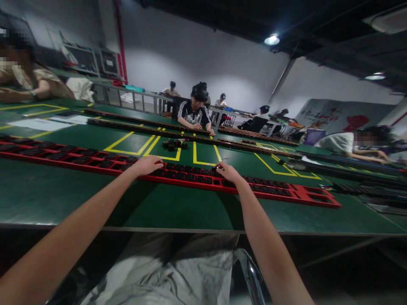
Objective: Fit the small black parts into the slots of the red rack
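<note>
A long red strip frame [299, 197] lies across the green table [95, 199], most of its slots filled with small black parts. My left hand [148, 164] rests on the frame, its fingers curled down over the black parts. My right hand [226, 171] is on the frame further right, its fingertips pinched on a small black part [215, 169] at a slot. A little heap of loose black parts [174, 145] lies beyond the frame, inside yellow floor-tape markings.
Other long strips [143, 127] with parts lie further back. A person in a striped shirt [193, 114] works opposite. Other people sit at the far left [28, 80] and right [356, 144]. A white sheet [40, 124] lies at the left. A metal chair edge [251, 275] is near my lap.
</note>
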Motion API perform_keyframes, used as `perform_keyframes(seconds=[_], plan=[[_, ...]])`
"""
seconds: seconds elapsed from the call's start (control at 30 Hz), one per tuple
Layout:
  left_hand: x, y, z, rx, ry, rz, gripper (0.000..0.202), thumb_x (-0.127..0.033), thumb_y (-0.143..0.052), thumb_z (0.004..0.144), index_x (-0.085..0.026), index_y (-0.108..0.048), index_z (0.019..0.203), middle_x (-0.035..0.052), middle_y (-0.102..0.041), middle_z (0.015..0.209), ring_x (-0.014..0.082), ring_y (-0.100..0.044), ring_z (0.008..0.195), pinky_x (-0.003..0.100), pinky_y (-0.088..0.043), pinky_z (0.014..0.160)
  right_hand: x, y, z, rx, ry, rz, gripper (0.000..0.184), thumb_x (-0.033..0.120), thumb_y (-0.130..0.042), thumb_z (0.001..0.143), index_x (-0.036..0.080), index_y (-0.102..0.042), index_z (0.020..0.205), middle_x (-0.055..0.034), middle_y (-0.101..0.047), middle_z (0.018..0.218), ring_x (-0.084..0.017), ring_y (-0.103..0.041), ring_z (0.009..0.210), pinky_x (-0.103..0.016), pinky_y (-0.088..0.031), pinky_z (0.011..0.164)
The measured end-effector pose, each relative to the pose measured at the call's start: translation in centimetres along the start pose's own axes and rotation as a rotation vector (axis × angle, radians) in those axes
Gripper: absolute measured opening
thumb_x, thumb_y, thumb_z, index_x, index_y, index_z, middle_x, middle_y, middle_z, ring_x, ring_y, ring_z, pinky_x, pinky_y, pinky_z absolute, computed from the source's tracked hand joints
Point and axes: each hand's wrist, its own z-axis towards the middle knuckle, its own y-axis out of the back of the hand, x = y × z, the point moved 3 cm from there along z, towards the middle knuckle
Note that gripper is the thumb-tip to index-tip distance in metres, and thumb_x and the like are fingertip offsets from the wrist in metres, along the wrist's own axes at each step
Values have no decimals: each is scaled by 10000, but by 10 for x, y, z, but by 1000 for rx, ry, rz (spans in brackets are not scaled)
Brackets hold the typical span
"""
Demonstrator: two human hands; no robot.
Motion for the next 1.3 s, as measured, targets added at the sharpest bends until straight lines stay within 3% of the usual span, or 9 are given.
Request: perform_keyframes(seconds=[0.13,0.27,0.4,0.5,0.67,0.87,1.03,1.3], plan=[[-3,1,-2,0,-7,-12,498,-499,-346,883,-195,-679,1094,98,-676,1203,261,-605,1111,354,-453,955,0,2,-1,-50,-18,-13,279,243,-484,919,202,-662,1130,-66,-723,996,-210,-661,889,-303,-499,818],[0,0,-3,-16,-6,-26,513,-507,-340,886,-196,-679,1114,100,-666,1229,265,-604,1127,358,-448,977,-1,2,0,-84,-4,3,382,154,-427,915,212,-645,1223,-65,-720,1076,-207,-667,967,-302,-499,872],[0,0,-3,-11,1,-36,534,-522,-339,885,-192,-682,1128,101,-669,1228,271,-606,1131,361,-448,981,-3,5,1,-135,-19,11,418,88,-376,898,176,-721,1118,-81,-713,1141,-206,-641,1097,-291,-457,985],[-1,2,-3,-6,12,-37,529,-512,-342,885,-194,-682,1135,98,-665,1238,268,-598,1143,355,-443,985,-5,10,1,-192,-105,45,433,62,-365,877,169,-748,1050,-74,-723,1111,-198,-652,1075,-281,-470,968],[-1,1,-4,-23,11,-38,516,-499,-347,881,-196,-687,1125,90,-672,1229,266,-606,1130,341,-456,963,-5,10,1,-169,-177,70,416,78,-384,881,185,-756,1034,-51,-734,1076,-190,-665,1030,-268,-485,926],[-3,2,-5,-14,8,-60,508,-497,-349,878,-198,-692,1104,95,-678,1212,274,-616,1105,353,-458,955,-3,7,1,-131,-138,43,358,103,-477,856,167,-739,1092,-70,-723,1133,-203,-639,1077,-268,-446,977],[-3,3,-5,-12,18,-74,517,-494,-345,877,-185,-688,1108,106,-672,1222,282,-608,1123,368,-446,988,-1,7,-1,-101,-74,26,269,216,-552,879,173,-732,1075,-87,-723,1105,-223,-650,1018,-295,-471,914],[1,0,-3,-34,11,-79,519,-504,-347,880,-192,-686,1118,101,-679,1216,272,-616,1117,349,-455,975,-1,8,-4,-206,-41,120,203,204,-617,823,168,-731,987,-66,-726,949,-182,-643,840,-284,-485,814]])
